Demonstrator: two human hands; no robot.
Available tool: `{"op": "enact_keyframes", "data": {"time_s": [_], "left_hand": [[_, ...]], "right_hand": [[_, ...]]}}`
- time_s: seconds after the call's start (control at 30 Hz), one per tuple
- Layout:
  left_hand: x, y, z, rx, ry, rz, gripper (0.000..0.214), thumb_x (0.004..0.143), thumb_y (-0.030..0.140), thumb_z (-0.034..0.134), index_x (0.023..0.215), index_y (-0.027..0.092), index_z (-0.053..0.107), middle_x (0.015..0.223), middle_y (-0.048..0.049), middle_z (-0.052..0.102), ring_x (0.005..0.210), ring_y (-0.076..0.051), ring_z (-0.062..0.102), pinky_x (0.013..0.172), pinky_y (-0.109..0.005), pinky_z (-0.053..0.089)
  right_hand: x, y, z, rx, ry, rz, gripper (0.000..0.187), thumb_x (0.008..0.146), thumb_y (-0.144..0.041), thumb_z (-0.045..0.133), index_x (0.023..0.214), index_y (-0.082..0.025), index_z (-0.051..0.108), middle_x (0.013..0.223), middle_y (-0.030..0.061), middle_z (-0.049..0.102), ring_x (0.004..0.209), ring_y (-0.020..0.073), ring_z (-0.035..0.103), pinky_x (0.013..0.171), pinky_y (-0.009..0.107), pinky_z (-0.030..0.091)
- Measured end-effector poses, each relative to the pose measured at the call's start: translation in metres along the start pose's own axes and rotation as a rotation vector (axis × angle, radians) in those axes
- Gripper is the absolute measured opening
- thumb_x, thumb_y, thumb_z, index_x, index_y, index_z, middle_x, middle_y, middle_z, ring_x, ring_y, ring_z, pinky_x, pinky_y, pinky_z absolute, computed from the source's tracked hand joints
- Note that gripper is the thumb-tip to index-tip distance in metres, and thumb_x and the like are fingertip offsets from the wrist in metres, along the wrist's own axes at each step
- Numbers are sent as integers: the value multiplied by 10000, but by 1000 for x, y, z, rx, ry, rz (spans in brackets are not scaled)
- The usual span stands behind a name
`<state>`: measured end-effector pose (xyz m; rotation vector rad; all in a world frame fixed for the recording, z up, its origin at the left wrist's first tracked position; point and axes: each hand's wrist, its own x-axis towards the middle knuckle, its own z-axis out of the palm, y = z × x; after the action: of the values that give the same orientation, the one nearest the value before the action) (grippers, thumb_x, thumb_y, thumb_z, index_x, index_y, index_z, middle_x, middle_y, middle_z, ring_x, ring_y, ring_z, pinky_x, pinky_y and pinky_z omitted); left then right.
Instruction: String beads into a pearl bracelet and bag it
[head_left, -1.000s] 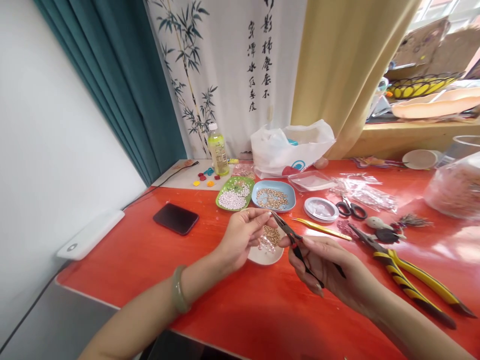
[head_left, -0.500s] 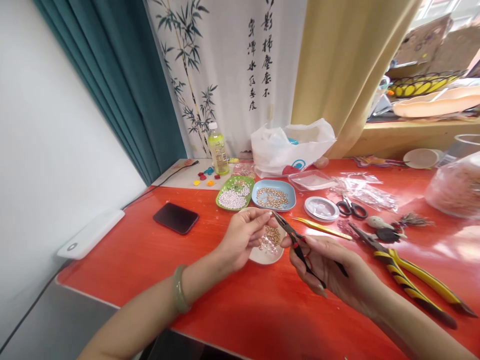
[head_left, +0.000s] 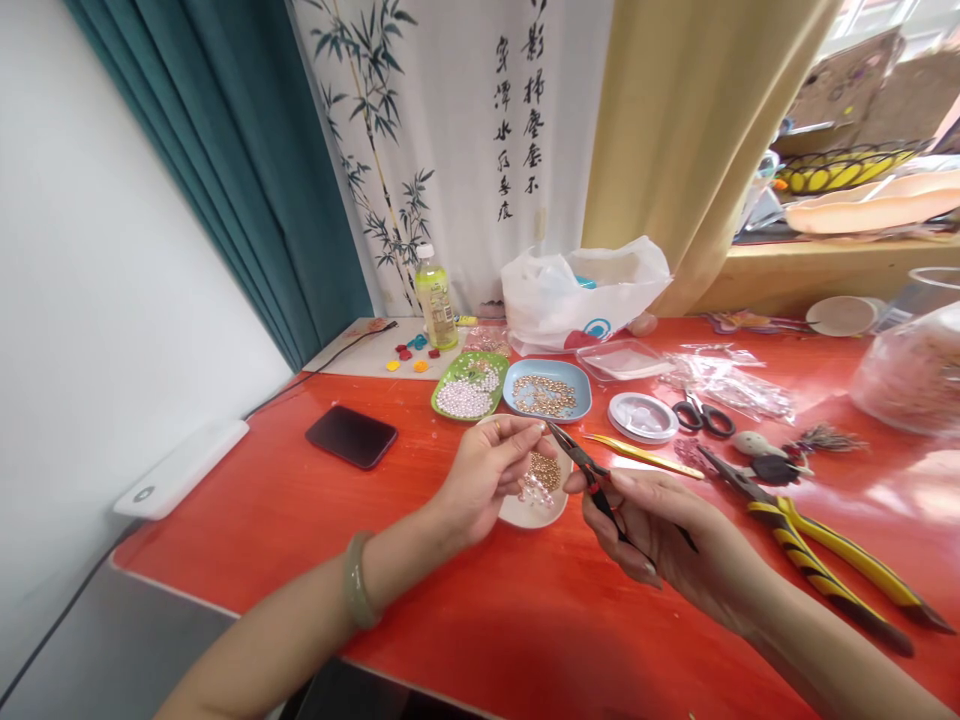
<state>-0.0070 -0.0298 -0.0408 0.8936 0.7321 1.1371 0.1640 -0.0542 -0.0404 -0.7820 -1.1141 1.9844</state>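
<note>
My right hand (head_left: 660,530) is closed around small black pliers (head_left: 581,465), whose tips point up-left toward my left fingertips. My left hand (head_left: 487,475) pinches something tiny between thumb and forefinger, too small to name, right at the plier tips. Both hands hover over a white dish (head_left: 551,510) holding gold and clear beads, on the red table (head_left: 465,610). A green bangle sits on my left wrist.
Behind the hands stand a green dish of white pearls (head_left: 469,385), a blue dish of gold beads (head_left: 547,391) and a thread spool (head_left: 643,417). Scissors (head_left: 705,415), gold tweezers (head_left: 645,455) and yellow-handled pliers (head_left: 817,560) lie right. A black phone (head_left: 351,436) lies left.
My right hand has shifted its fingers slightly along the plier handles. My left hand has stayed where it was.
</note>
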Motion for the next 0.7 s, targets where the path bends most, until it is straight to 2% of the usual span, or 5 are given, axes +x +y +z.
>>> {"op": "enact_keyframes", "data": {"time_s": [0.37,0.7], "left_hand": [[2,1,-3,-35,-54,-64,189,699,269,639,665,93,578,494,55,419,362,17,137,343,-158,58],[0,2,1,-3,-25,-3,125,724,231,603,726,110,572,653,6,583,365,23,205,344,-143,100]], "right_hand": [[-1,-1,-2,25,-10,26,268,780,-355,520,898,-126,596,557,-20,450,380,42,325,352,189,194],[-2,-2,3,-28,73,39,288,732,-389,548,847,-127,575,551,-30,427,372,31,268,369,204,114]]}}
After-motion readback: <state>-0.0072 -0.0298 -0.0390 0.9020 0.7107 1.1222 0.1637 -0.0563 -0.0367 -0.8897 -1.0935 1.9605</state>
